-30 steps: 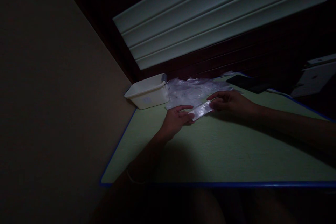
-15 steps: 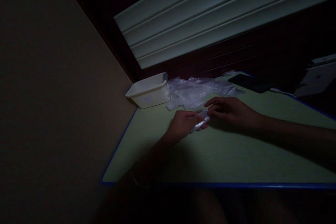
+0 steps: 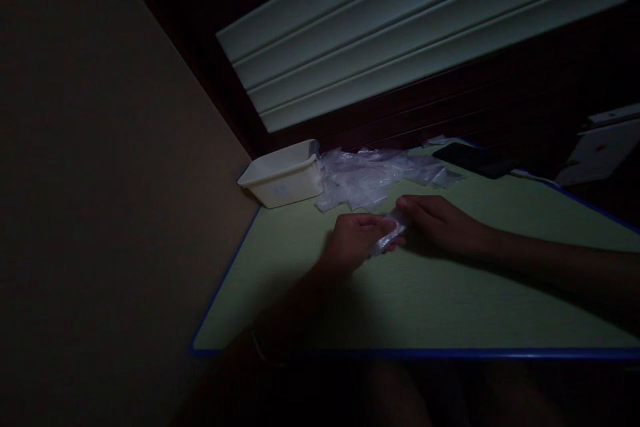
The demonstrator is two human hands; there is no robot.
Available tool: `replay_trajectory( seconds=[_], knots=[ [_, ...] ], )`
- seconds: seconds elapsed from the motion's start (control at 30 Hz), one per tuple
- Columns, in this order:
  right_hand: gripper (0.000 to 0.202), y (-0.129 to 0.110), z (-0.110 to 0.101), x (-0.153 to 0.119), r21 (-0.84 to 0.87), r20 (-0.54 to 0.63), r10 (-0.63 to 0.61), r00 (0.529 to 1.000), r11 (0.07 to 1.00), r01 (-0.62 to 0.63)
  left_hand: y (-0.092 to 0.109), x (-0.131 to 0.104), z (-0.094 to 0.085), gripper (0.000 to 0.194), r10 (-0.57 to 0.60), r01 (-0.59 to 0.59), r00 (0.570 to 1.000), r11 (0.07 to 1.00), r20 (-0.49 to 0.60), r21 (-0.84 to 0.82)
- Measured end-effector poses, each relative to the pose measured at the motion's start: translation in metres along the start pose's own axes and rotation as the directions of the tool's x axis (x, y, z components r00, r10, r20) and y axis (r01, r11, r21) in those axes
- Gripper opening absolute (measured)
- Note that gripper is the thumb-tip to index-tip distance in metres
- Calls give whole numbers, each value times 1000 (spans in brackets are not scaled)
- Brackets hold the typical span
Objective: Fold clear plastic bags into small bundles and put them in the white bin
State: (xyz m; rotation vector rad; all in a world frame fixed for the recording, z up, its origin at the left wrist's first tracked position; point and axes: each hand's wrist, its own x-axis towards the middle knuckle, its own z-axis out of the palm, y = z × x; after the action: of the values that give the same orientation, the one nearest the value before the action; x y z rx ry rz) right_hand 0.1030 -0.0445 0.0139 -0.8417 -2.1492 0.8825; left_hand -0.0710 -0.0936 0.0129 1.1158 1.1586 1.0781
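Note:
Above the green table, my left hand (image 3: 353,240) is closed on a small clear plastic bag (image 3: 389,235), its thumb lying on top. At the bag's upper right end, my right hand (image 3: 435,221) pinches the plastic between thumb and fingers. Whatever the bag contains is too dim to make out. Beyond both hands lies a loose pile of clear plastic bags (image 3: 367,177). Left of that pile, touching or nearly touching it, stands a white plastic bin (image 3: 287,183) with a small label on its front.
The table (image 3: 450,307) has a blue edge. At its back right lies a dark flat object (image 3: 473,159), with a pale cable (image 3: 535,177) beside it. A white box (image 3: 603,150) is at the far right. A wall rises at the left.
My right hand's fingers have closed onto the upper end of the bag. The bag and my left hand have shifted slightly to the right.

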Motion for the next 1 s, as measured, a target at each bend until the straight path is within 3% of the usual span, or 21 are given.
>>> replay_trajectory(
  seconds=[0.23,0.37,0.6,0.77,1.0],
  knots=[
    [46,-2,0,-6,-48,-2,-83,997,995,83,-2,-5,4,35,-2,3,995,1000,101,-12],
    [42,1,-3,-5,-38,74,-148,986,988,151,-3,-6,-1,42,-56,58,973,998,223,-3],
    [38,-2,-3,-8,30,332,-205,921,978,207,-5,-11,0,42,-222,246,818,969,530,27],
    [38,2,-4,-8,53,375,-228,899,973,225,-8,-12,3,31,-240,304,794,952,558,-22],
    [40,6,-14,-3,0,264,-234,936,970,242,-8,-10,3,31,-247,325,815,944,524,-62]
  ],
)
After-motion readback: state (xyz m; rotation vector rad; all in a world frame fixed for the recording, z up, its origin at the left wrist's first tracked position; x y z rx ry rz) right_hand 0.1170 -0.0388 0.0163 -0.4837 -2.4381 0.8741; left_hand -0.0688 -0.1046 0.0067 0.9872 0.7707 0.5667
